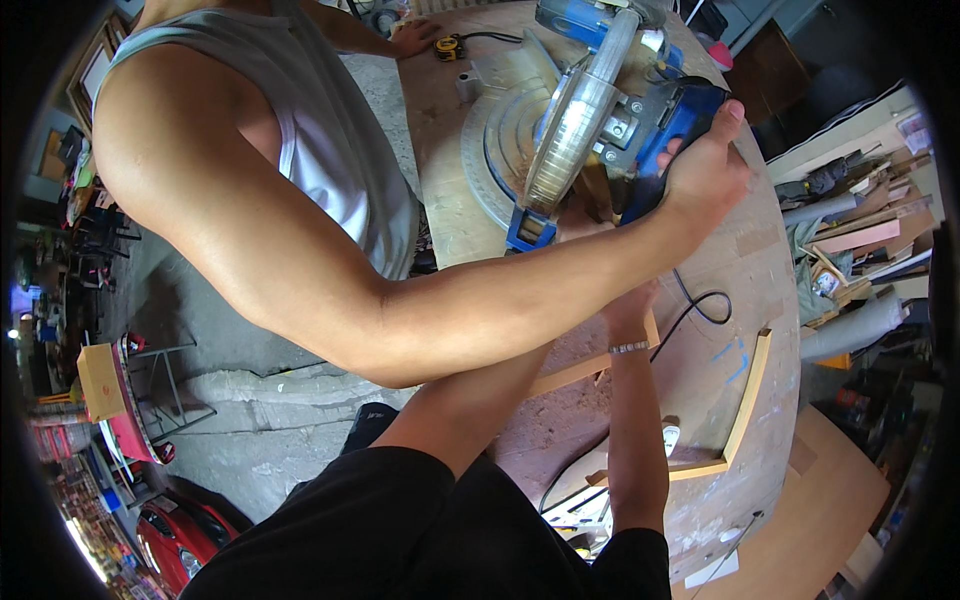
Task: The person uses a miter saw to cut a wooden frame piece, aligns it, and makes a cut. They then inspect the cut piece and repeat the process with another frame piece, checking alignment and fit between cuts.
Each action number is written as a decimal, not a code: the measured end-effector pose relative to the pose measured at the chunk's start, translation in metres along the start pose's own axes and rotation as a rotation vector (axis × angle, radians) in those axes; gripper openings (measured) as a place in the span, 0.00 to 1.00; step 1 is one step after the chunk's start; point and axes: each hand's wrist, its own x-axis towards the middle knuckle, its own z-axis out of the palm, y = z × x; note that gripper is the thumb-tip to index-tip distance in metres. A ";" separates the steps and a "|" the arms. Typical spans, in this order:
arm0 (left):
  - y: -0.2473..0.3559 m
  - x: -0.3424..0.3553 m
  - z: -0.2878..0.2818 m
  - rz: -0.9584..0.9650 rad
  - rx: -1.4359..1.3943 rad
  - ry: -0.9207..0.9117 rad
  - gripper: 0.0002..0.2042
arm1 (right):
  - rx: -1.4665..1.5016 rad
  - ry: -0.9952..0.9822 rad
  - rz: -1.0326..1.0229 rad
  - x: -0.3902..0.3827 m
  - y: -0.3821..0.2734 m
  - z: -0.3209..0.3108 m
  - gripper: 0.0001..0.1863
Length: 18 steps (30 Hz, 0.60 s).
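My left hand shows only in part above a co-worker's forearm. It is at the base of a blue miter saw, close to a brown piece of wood below the blade guard; its fingers are hidden. My right hand, above a beaded bracelet, is just below that forearm, beside a thin wooden strip. The forearm covers its fingers, so its grip does not show. The co-worker's hand is wrapped round the saw's handle.
On the worktable lie an angled wooden frame piece, a black cord and a yellow tape measure. The co-worker's other hand rests at the table's far left edge. Wood scraps are piled beyond the right side.
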 end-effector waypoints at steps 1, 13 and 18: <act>0.001 -0.001 0.000 0.000 -0.004 0.002 0.34 | 0.009 0.014 -0.002 0.001 -0.003 -0.001 0.24; 0.023 0.002 0.006 -0.119 -0.143 0.105 0.32 | 0.039 0.051 -0.006 0.006 -0.008 -0.004 0.21; 0.026 -0.001 0.007 -0.106 -0.095 0.120 0.32 | 0.079 0.057 0.003 0.008 -0.011 -0.007 0.20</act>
